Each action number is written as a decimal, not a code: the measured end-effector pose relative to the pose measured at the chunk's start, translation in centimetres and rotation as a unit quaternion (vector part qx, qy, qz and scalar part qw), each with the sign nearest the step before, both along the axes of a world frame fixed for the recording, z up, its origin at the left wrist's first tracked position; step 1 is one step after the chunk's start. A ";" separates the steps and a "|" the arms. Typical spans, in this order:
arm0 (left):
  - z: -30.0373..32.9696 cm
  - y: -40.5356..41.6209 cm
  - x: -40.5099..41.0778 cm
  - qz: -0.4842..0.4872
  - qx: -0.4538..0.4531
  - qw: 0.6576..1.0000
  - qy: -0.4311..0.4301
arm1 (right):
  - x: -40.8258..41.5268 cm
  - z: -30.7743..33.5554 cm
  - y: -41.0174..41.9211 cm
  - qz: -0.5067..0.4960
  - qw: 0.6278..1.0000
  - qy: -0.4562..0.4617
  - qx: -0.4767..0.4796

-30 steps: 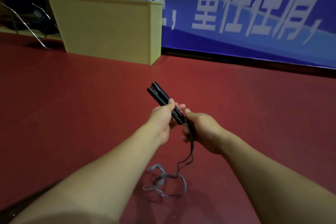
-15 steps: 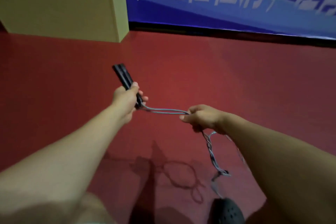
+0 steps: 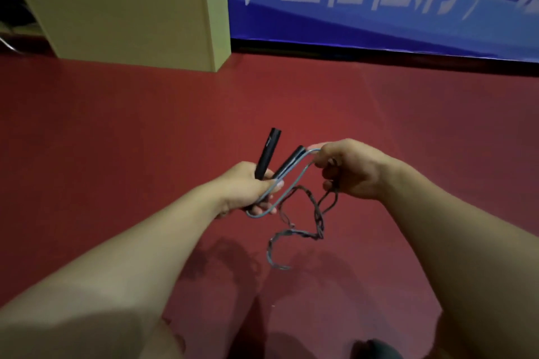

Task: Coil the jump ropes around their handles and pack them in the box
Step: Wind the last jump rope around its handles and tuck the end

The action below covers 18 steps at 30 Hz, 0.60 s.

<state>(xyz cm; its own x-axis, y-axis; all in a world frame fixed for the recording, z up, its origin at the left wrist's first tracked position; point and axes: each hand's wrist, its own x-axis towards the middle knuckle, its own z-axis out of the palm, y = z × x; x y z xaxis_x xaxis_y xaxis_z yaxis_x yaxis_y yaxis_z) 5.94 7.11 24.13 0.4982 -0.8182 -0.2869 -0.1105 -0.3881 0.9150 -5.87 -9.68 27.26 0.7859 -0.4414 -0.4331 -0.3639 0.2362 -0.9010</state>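
The left hand (image 3: 245, 188) grips 2 black handles (image 3: 267, 158) (splayed apart); the right hand (image 3: 348, 169) pinches the rope (image 3: 291, 183). The cardboard box (image 3: 122, 6) stands beyond, contents hidden.

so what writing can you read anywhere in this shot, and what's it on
"重任在肩": large white characters, cut off at the top and motion-blurred, on the blue banner along the wall; this reading is likely, not certain.
A comma follows them, then one more character cut by the right edge: unreadable.
A further comma and a character fragment at the banner's left end: unreadable.
Handles, rope and tan box: no readable text.
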 end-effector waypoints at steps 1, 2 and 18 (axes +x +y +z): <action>0.4 0.1 0.1 -0.014 0.003 1.000 -0.010 | 0.1 0.6 0.0 0.007 0.999 -0.024 0.036; 0.7 0.2 0.1 -0.030 0.008 0.999 -0.019 | 0.2 0.9 0.1 0.014 0.998 -0.033 0.047; 0.9 -3.8 -1.9 0.046 0.019 0.998 0.044 | 2.4 -1.8 -1.4 -0.031 0.955 -0.006 -0.296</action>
